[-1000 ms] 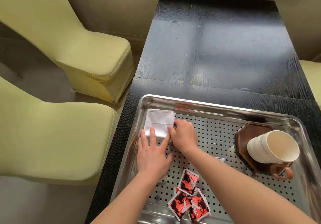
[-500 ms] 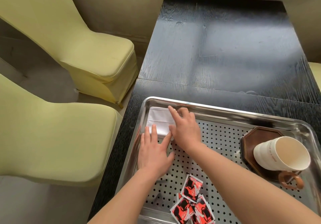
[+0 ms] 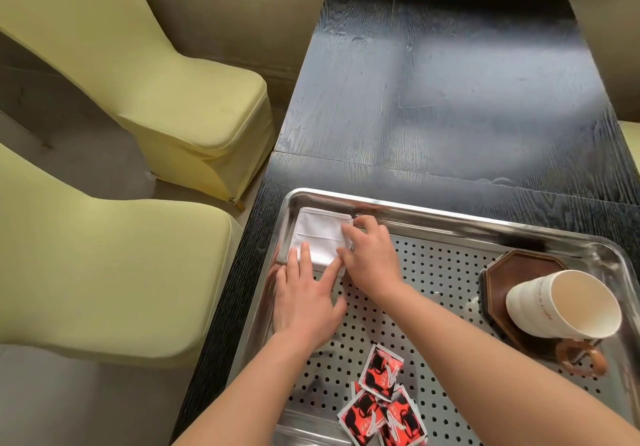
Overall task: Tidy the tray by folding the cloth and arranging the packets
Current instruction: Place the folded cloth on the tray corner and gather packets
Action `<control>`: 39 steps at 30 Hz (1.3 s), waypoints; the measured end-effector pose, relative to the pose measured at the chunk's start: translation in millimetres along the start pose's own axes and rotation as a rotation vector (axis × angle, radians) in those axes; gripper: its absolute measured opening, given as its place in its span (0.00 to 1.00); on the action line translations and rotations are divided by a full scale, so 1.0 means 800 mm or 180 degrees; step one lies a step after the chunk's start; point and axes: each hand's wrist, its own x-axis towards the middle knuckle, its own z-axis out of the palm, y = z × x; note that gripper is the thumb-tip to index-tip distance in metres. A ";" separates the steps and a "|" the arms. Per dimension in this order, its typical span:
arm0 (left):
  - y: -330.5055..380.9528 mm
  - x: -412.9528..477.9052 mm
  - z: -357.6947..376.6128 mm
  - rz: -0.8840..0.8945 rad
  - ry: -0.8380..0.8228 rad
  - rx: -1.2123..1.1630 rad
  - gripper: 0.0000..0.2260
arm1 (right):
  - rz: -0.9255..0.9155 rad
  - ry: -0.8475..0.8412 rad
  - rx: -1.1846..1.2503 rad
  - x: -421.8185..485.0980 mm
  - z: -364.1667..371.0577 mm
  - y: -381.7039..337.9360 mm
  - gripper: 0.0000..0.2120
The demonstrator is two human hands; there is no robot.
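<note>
Your left hand (image 3: 304, 293) and right hand (image 3: 370, 258) lie flat, unclenched, pressing the folded cloth (image 3: 320, 238) in the tray's (image 3: 450, 213) far-left corner; it looks soft and light, so grip its edges.

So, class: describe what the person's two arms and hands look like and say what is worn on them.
Both forearms are bare right to the bottom edge of the picture, with no sleeves in view. The left hand and right hand wear no gloves, and no watch, bracelet or ring shows. The fingernails look short and unpainted.
</note>
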 end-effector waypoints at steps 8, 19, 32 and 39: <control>0.000 -0.003 0.007 -0.0017 0.0010 -0.0097 0.31 | -0.0985 -0.0318 -0.1012 0.013 0.000 -0.020 0.23; -0.004 -0.008 0.009 0.0083 -0.0138 0.0152 0.35 | -0.0965 -0.0870 -0.0775 0.022 0.008 -0.023 0.26; 0.000 -0.009 0.007 0.0137 -0.0206 0.0153 0.32 | -0.0531 -0.0562 -0.0258 0.004 -0.001 0.006 0.30; 0.000 -0.021 0.006 0.0177 0.0009 -0.0125 0.31 | 0.0411 0.0127 0.0629 -0.028 -0.002 0.000 0.12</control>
